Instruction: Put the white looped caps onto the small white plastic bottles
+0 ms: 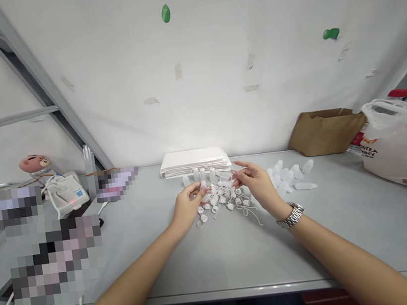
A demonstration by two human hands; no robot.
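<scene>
My left hand point(187, 205) pinches a small translucent plastic bottle point(203, 186) upright between thumb and fingertips. To its right, my right hand point(261, 185) hovers over the pile with its fingers apart; I see nothing held in it. Between and below the hands lies a loose pile of small white caps point(221, 197), some with thin loops or strings. Behind the pile, several similar bottles point(212, 174) stand in a row, and one lies on its side near my right fingertips. More bottles point(285, 175) are heaped right of my right hand.
A white stack of folders or boards point(195, 161) lies against the wall. At the right are a brown cardboard box point(324, 131) and a full white plastic bag point(400, 149). White cables and a white device point(68, 194) lie at the left, beside blurred items. The grey table point(211, 266) ends near me.
</scene>
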